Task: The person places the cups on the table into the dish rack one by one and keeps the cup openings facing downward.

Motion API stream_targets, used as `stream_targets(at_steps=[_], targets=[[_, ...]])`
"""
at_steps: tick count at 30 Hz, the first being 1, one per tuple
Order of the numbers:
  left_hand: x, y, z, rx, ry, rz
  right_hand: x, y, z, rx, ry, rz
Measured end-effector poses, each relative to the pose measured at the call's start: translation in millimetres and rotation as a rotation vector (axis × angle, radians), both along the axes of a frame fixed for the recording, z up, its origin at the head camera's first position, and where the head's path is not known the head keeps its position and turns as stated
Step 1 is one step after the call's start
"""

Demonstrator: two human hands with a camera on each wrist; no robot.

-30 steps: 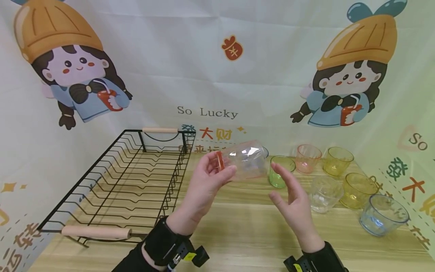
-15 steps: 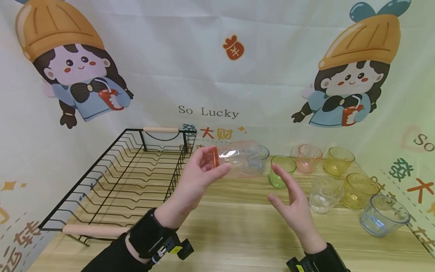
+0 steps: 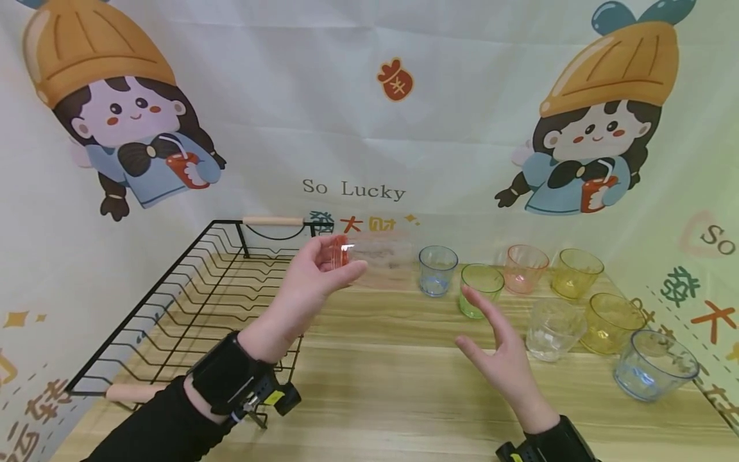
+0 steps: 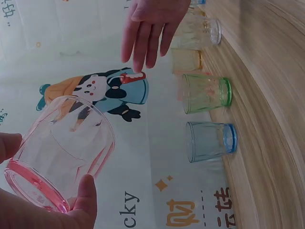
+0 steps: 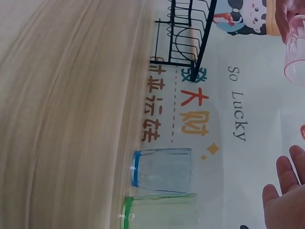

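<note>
My left hand (image 3: 306, 282) grips a clear pink glass (image 3: 378, 260) by its thicker red-pink base, thumb along one side. Held above the table, the glass lies tipped on its side, its mouth pointing right. In the left wrist view, thumb and fingers close round the base of this pink glass (image 4: 71, 143). My right hand (image 3: 505, 359) is raised apart from it with nothing in its grasp, thumb and fingers spread. It overlaps the green glass (image 3: 480, 295) in the head view; a blue glass (image 3: 437, 273) stands left of that one.
A black wire dish rack with wooden handles (image 3: 273, 221) stands on the left, partly behind my left arm. Further right on the wooden table (image 3: 404, 385) are a pink glass (image 3: 524, 269), two yellow glasses (image 3: 576, 274), a clear glass (image 3: 554, 330) and another blue glass (image 3: 654, 367).
My left hand has moved left and slightly up with the pink glass, toward the rack. The blue glass behind it now shows fully. My right hand has hardly moved.
</note>
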State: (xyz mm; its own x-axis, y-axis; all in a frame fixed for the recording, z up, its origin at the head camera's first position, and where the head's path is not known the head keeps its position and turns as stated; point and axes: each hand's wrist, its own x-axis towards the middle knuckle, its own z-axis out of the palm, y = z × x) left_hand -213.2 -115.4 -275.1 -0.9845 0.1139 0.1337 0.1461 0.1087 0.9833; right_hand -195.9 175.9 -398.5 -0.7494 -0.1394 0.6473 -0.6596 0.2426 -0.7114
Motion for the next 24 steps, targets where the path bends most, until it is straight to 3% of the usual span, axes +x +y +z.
stream_targets(at_steps=[7,14,24], targets=[[-10.9,-16.2,2.0,-0.041,-0.017,0.029,-3.3,6,-9.3,0.046,-0.044,-0.029],[-22.8,-34.1,5.8,-0.139,-0.025,0.061,-6.8,10,-18.2,0.132,-0.088,-0.036],[-40.8,-60.8,12.5,-0.243,0.010,0.127,-6.8,16,-23.1,0.240,-0.100,-0.045]])
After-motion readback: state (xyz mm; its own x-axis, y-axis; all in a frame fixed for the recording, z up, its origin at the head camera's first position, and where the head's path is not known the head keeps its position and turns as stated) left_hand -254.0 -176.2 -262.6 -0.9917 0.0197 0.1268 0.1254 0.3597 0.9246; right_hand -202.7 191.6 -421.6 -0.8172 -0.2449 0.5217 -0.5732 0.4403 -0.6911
